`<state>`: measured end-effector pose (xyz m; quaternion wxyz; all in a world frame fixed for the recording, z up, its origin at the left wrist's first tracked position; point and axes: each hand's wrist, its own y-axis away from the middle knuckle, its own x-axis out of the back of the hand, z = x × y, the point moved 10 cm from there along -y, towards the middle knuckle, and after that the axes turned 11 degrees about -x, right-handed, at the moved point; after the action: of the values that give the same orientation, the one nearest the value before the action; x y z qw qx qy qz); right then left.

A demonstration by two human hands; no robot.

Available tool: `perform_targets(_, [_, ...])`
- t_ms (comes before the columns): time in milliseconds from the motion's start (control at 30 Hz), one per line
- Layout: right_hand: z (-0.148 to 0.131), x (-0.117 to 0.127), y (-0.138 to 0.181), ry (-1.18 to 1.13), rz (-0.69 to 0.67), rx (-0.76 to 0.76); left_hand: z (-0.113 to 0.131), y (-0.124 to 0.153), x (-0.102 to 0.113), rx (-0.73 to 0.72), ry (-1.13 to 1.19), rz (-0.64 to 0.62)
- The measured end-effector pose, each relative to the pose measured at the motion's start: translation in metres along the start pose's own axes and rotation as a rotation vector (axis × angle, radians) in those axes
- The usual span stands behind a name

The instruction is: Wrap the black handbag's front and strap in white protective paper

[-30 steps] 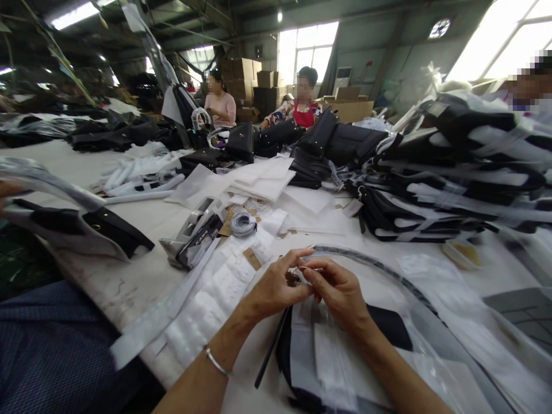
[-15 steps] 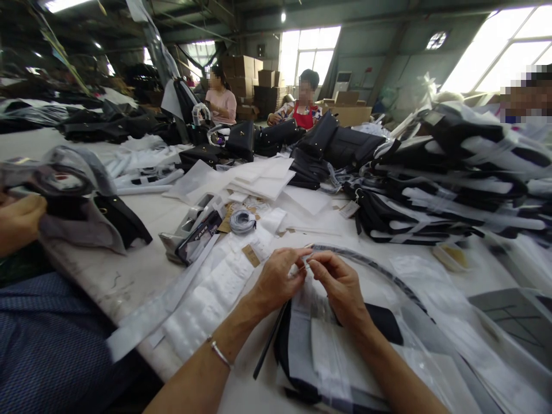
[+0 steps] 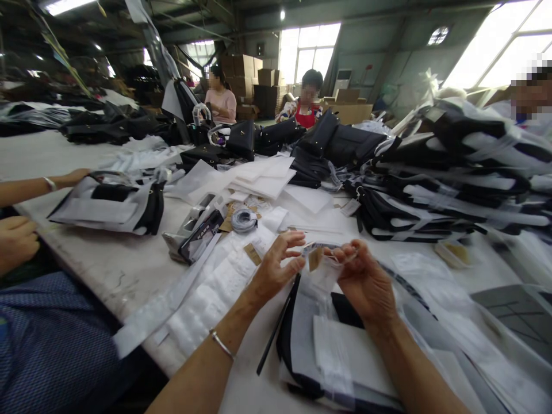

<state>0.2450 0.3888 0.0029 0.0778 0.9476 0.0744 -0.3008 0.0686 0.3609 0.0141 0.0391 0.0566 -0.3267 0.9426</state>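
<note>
A small brown hang tag and a clear little bag dangle by a thin string from my right hand, whose fingers are curled closed on the string. My left hand is beside the tag, its fingers apart and nothing in them. Under both hands lies a black handbag partly covered with white paper and clear plastic. Its wrapped handle arches away to the right, partly hidden by my right hand.
A tape dispenser and a coil of grey cord sit ahead to the left. Wrapped black bags are piled at right. At left, a co-worker's hands are near another handbag. Foam sheets lie mid-table.
My hands, close together earlier, have moved apart; the left has opened and the right has shifted right with the tag. The co-worker's bag at left now lies flatter on the table.
</note>
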Motion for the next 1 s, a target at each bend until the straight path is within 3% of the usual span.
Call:
perform_targets(100, [-0.032,0.032,0.005,0.093,0.258,0.217,-0.041,0.011,0.019,0.3,-0.028,0.12])
perform_targets(167, [-0.05,0.041,0.015,0.393,0.439,0.384,-0.072,0.027,0.019,0.525,-0.094,0.091])
perform_targets(233, [-0.054,0.028,0.021,0.834,0.512,0.52,-0.092,0.039,0.008,0.644,-0.088,0.028])
perform_targets(300, [-0.038,0.008,0.016,1.236,0.44,0.567,-0.099,0.043,-0.005,0.662,-0.045,0.001])
perform_targets(367, [-0.013,0.0,0.006,1.498,0.328,0.488,-0.101,0.044,-0.014,0.672,0.012,0.002])
perform_targets(500, [0.023,0.006,-0.013,1.696,0.164,0.181,-0.1,0.043,-0.026,0.703,0.18,0.025])
perform_targets(567, [0.032,0.0,-0.015,1.709,0.084,0.145,-0.099,0.043,-0.031,0.715,0.257,0.024])
perform_targets(767, [0.042,-0.024,-0.009,1.704,-0.108,0.251,-0.08,0.032,-0.039,0.568,0.336,-0.065])
perform_targets(1000, [0.042,-0.035,-0.002,1.602,-0.219,0.355,-0.046,0.008,-0.017,0.153,-0.327,-0.083])
